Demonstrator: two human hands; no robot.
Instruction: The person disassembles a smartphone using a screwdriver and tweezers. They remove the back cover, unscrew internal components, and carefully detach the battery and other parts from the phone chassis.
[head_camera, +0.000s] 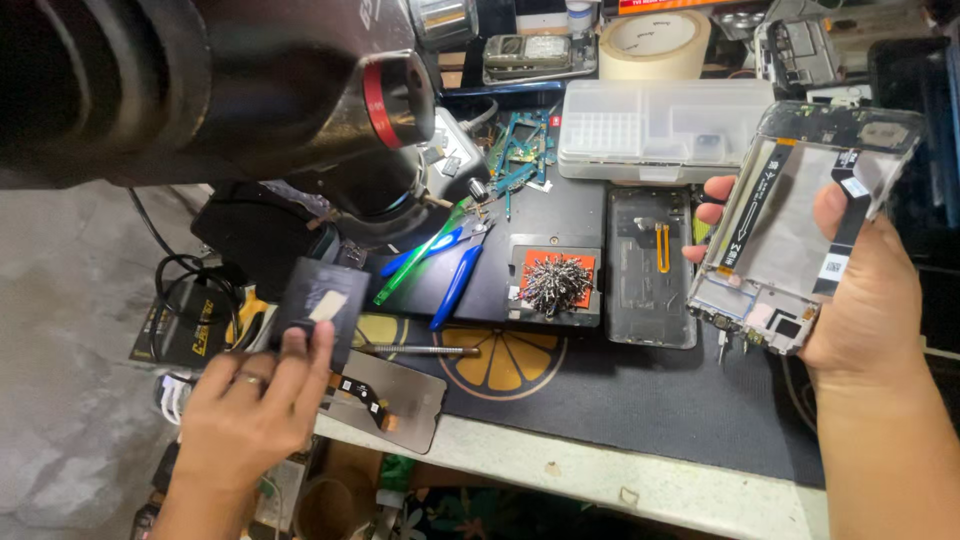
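Observation:
My right hand (860, 300) holds an opened phone frame (800, 220) up at the right, its inside facing me with black flex strips across a grey plate. My left hand (255, 405) grips a flat black battery (318, 305) at the table's left edge. Just below that hand lies a dark phone screen panel (395, 398) with a flex cable, hanging partly over the table edge. A black phone back cover (652, 265) with an orange strip lies on the mat between my hands.
A microscope body (250, 90) with a red ring looms at upper left. Blue-handled pliers (455, 285), a green tool (425, 250), a screwdriver (420, 350), a magnetic pad heaped with screws (555, 283), a clear parts box (660, 128) and tape roll (655, 45) crowd the mat.

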